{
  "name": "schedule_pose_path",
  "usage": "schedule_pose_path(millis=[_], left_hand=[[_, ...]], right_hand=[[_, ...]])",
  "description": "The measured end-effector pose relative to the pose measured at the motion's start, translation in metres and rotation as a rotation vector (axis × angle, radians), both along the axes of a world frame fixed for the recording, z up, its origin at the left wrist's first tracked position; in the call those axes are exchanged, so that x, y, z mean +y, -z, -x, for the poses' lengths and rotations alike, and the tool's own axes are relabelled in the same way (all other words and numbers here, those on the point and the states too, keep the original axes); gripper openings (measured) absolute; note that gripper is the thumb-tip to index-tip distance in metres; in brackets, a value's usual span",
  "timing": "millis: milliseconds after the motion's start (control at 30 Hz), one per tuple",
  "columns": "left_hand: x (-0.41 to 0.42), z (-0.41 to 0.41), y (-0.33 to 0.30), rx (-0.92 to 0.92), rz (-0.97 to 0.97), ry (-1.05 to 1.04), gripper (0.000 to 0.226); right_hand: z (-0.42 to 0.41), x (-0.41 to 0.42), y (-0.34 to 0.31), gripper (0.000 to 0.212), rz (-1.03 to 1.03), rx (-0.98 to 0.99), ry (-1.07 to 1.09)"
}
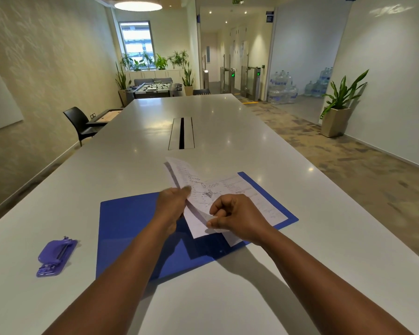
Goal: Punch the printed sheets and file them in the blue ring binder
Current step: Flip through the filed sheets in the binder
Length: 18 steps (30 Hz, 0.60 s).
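Note:
The blue ring binder (128,221) lies open and flat on the white table (228,131) in front of me. Printed sheets (242,187) lie on its right half. My left hand (172,201) pinches one printed sheet (182,172) by its left edge and lifts it, so the sheet curls upward. My right hand (235,215) has its fingers curled and grips the lower edge of the sheets over the binder's middle. The ring mechanism is hidden behind the hands and paper. A purple hole punch (56,256) sits on the table to the left of the binder.
A cable slot (181,133) is set into the table's middle beyond the binder. A black chair (79,122) stands at the table's left side. A potted plant (339,110) stands on the floor at the right.

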<state>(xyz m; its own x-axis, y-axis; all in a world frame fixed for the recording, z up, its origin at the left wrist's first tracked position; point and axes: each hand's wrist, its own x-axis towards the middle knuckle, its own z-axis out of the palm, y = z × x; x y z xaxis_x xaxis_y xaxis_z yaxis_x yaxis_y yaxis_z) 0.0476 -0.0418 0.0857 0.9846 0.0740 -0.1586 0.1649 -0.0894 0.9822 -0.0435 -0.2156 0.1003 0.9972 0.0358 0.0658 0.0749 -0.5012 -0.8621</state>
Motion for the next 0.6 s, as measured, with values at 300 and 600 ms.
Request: schedule_pose_path(millis=[300, 600], left_hand=[[0.005, -0.014, 0.02, -0.014, 0.062, -0.027, 0.028], [-0.002, -0.015, 0.038, 0.067, 0.073, 0.015, 0.036]], right_hand=[[-0.016, -0.035, 0.026, 0.023, -0.103, -0.031, 0.315], [-0.034, -0.118, 0.09, 0.063, 0.398, 0.29, 0.615]])
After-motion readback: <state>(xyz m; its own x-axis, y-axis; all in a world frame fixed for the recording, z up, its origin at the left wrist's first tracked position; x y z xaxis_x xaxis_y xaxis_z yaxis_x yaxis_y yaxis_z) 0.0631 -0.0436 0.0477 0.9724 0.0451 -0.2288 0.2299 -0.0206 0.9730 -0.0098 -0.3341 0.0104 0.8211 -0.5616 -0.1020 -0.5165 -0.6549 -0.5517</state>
